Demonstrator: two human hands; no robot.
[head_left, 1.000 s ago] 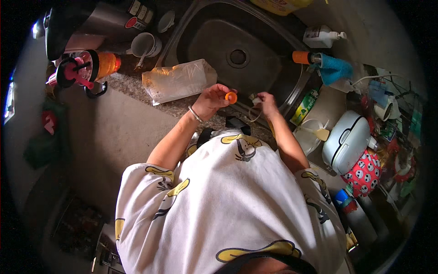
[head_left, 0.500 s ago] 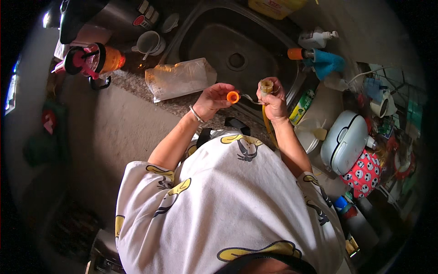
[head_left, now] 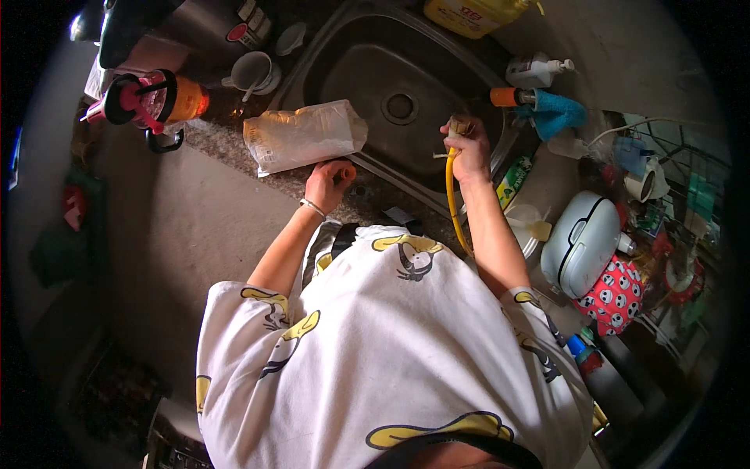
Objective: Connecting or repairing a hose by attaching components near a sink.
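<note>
My left hand (head_left: 328,187), a pale bracelet on its wrist, is closed around a small orange cap (head_left: 344,177). It is at the counter's front edge, just below a crumpled white plastic bag (head_left: 305,137). Over the right side of the metal sink (head_left: 351,59), my right hand (head_left: 471,152) grips a yellow hose (head_left: 451,187) near its end. A pale, worn fitting (head_left: 461,127) tops the hose above my fingers, pointing away from me. From there the hose runs down beside my right forearm. A short whitish piece (head_left: 442,155) sticks out to the left of my grip.
On the left stand a white mug (head_left: 255,73) and a jug with orange contents (head_left: 183,100). Right of the sink are a pump bottle (head_left: 539,70), a blue cloth (head_left: 558,113), a green-yellow packet (head_left: 514,181) and a grey case (head_left: 580,244). A yellow container (head_left: 469,17) stands behind.
My left hand has moved left with the orange cap, away from the fitting, to the counter edge by the bag. My right hand has raised the hose end slightly and tilted it over the sink.
</note>
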